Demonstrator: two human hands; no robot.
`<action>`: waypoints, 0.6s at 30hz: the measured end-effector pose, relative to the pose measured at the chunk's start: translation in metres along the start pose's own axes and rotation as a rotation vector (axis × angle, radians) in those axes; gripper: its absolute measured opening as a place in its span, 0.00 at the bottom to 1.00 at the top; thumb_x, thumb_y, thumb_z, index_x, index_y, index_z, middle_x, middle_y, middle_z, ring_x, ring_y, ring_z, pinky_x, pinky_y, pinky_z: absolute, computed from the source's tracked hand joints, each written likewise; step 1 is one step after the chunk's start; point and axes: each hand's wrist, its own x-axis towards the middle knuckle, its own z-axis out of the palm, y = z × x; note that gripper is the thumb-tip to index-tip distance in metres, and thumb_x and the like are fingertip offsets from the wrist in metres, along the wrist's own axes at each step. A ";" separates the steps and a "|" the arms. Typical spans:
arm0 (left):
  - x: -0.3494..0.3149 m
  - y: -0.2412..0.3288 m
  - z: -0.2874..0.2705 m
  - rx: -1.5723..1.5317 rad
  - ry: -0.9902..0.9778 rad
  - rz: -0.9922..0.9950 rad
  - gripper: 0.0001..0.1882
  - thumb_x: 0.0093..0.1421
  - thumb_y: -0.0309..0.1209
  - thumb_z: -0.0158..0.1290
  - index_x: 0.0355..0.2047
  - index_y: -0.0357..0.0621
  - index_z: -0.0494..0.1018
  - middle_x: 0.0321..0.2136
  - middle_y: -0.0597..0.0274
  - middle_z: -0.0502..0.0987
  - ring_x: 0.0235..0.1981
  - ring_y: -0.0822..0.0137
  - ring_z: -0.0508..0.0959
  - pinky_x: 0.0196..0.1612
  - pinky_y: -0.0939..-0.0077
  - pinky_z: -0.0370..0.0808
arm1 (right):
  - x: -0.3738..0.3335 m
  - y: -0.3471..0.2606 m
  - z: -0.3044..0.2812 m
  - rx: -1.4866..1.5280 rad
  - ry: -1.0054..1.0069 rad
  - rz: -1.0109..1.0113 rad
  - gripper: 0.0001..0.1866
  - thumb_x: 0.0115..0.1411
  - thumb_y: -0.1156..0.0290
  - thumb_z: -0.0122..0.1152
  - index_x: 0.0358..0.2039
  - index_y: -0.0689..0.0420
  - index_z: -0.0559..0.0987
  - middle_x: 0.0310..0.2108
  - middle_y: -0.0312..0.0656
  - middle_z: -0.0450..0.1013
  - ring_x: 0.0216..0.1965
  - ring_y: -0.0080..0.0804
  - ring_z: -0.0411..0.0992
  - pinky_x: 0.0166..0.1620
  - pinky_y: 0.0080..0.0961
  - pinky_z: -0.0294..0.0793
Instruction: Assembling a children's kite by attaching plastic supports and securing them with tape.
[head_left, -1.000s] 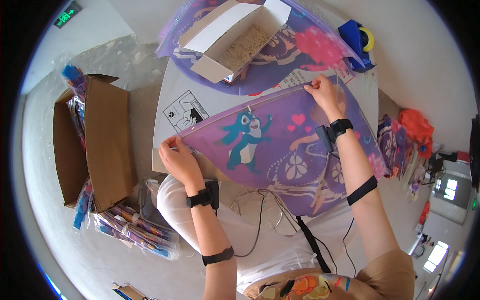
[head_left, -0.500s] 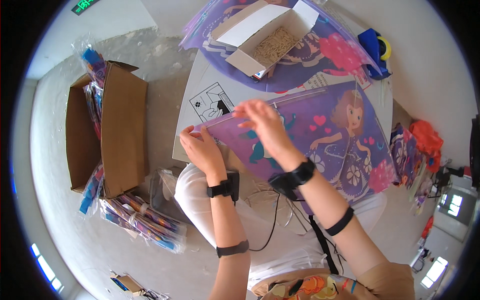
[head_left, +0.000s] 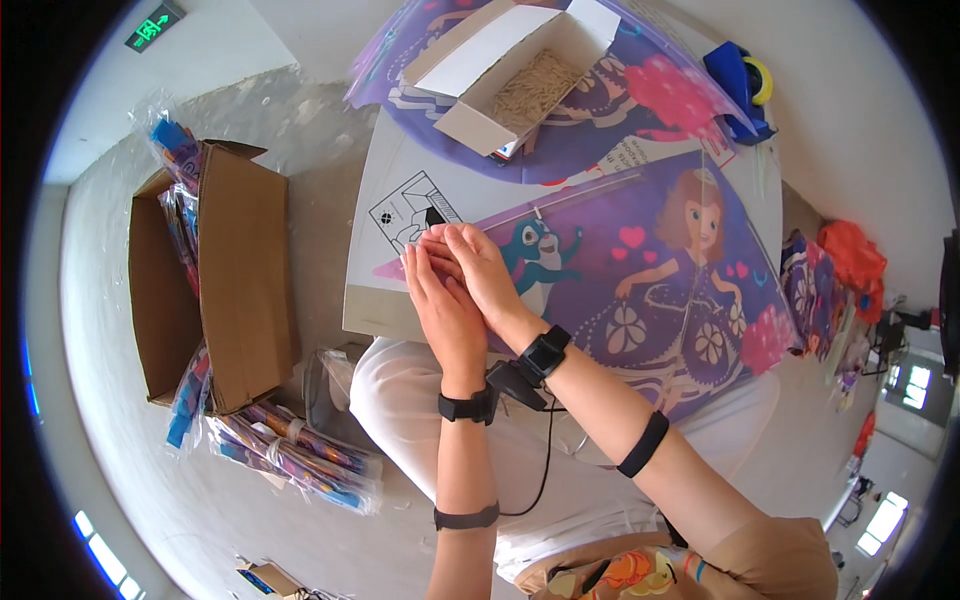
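Big purple plastic kite w/ cartoon print [head_left: 640, 290] lies flat on white table [head_left: 400, 180], below open white cardboard box [head_left: 510, 70]. R hand [head_left: 480, 265] has crossed from kite's far edge to its left tip, joining L hand [head_left: 445, 310]; both flat, pressed together there. Fingertips overlap; tip hidden, any pinch unclear.

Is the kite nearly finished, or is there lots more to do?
Partly done, I think. The purple kite is already spread flat on the table. In hand: the left hand and right hand press together on its left tip. Left: more kite sheets wait under the open white box, so probably plenty. I can't see what the fingers are fixing.
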 end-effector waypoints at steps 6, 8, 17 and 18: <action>-0.001 0.002 0.002 0.204 -0.073 0.059 0.28 0.63 0.22 0.44 0.63 0.27 0.55 0.66 0.38 0.54 0.69 0.44 0.52 0.69 0.57 0.54 | 0.003 -0.027 -0.039 -0.253 0.134 -0.258 0.17 0.70 0.60 0.51 0.48 0.61 0.73 0.48 0.42 0.73 0.52 0.28 0.72 0.55 0.25 0.71; -0.001 0.003 0.004 0.247 -0.061 0.079 0.28 0.62 0.22 0.45 0.63 0.27 0.55 0.66 0.37 0.53 0.69 0.44 0.52 0.68 0.57 0.54 | 0.004 -0.041 -0.057 -0.233 0.176 -0.334 0.17 0.69 0.60 0.53 0.47 0.61 0.74 0.46 0.41 0.73 0.50 0.26 0.72 0.53 0.23 0.72; 0.002 0.016 0.005 0.329 -0.060 0.177 0.31 0.60 0.24 0.48 0.63 0.28 0.55 0.67 0.41 0.53 0.69 0.46 0.51 0.69 0.55 0.52 | 0.001 -0.073 -0.075 -0.196 0.267 -0.418 0.17 0.70 0.58 0.51 0.46 0.61 0.73 0.49 0.43 0.72 0.51 0.29 0.71 0.56 0.27 0.70; 0.002 0.020 0.004 0.358 -0.096 0.261 0.31 0.60 0.24 0.49 0.64 0.30 0.56 0.67 0.43 0.54 0.70 0.47 0.51 0.69 0.54 0.51 | 0.003 -0.078 -0.078 -0.187 0.275 -0.431 0.17 0.70 0.58 0.51 0.46 0.61 0.73 0.48 0.43 0.72 0.51 0.29 0.72 0.55 0.27 0.71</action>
